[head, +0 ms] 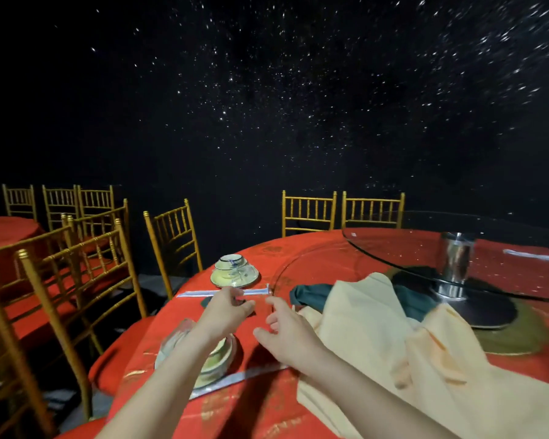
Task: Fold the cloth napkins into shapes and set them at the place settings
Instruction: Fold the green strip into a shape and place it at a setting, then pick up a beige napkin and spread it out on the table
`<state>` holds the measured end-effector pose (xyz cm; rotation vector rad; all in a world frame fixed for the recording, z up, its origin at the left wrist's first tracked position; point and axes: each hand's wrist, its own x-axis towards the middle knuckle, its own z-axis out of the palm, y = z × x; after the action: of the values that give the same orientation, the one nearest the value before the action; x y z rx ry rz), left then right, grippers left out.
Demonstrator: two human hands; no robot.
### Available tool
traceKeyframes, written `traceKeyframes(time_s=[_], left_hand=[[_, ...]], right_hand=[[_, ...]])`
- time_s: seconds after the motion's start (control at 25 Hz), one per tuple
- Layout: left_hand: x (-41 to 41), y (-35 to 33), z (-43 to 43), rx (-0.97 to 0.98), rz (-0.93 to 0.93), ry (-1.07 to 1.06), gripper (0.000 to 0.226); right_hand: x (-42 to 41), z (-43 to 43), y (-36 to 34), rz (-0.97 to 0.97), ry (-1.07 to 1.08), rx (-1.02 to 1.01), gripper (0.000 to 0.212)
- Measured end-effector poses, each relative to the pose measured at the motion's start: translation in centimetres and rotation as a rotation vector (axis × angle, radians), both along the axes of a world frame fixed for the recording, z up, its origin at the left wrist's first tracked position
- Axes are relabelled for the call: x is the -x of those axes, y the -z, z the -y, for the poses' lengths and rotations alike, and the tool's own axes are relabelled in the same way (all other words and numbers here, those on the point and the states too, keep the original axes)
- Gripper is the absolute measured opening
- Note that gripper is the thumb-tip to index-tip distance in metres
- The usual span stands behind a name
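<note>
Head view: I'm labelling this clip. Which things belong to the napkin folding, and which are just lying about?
Belongs: yellow napkins, green napkin, far place setting, near place setting.
Lying about: glass turntable, gold chairs, second red table.

Your head camera faces forward and down over the red table. Your left hand and right hand lie close beneath it.

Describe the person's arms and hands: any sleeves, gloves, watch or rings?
The left hand and right hand are bare: no gloves, and no rings that I can make out, though the frame is soft. The left forearm and right forearm are bare too, with no sleeve, watch or bracelet in view down to the picture's lower edge.
</note>
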<state>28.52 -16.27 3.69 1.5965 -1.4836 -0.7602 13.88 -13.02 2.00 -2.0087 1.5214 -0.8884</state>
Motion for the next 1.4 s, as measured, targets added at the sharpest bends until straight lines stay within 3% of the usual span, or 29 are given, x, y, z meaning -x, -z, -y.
traceKeyframes(time_s=[0.12,0.28,0.44,0.64,0.88,1.04,1.16,1.32,1.4], left_hand=[[3.1,0.3,-6.2,0.035,-0.048,0.035,0.029],[6.1,0.0,-14.5,-0.061,-0.001,0.077,0.035],[8.6,-0.9,-19.8,-0.040,0.058,0.116,0.042],[12.2,-1.4,-24.0,-0.062,-0.045,0.179,0.047],[17.7,0.9,-26.1,-0.026,-0.048,0.219,0.047],[21.6,4.1,-24.9,0.004,0.017,0.269,0.052],[24.5,6.5,-24.0,-0.004,0.187,0.355,0.060],[26.8,9.1,-22.7,0.079,0.355,0.346,0.088],[27.4,9.9,-22.1,0.109,0.486,0.318,0.096]], right_hand=[[4.7,-6.1,-0.4,0.023,0.019,0.011,0.060],[11.5,-14.8,-1.3,0.055,0.095,-0.003,0.057],[19.5,-21.8,-1.4,0.026,0.230,-0.027,0.054],[27.2,-27.7,0.3,0.027,0.437,-0.097,0.051],[29.8,-29.2,2.8,-0.133,0.423,-0.057,0.058],[31.2,-27.7,5.4,-0.442,0.284,-0.021,0.071],[32.2,-26.6,7.9,-0.640,0.218,-0.033,0.076],[34.1,-25.7,9.5,-0.470,0.294,0.076,0.057],[34.9,-25.6,9.7,-0.385,0.339,0.167,0.038]])
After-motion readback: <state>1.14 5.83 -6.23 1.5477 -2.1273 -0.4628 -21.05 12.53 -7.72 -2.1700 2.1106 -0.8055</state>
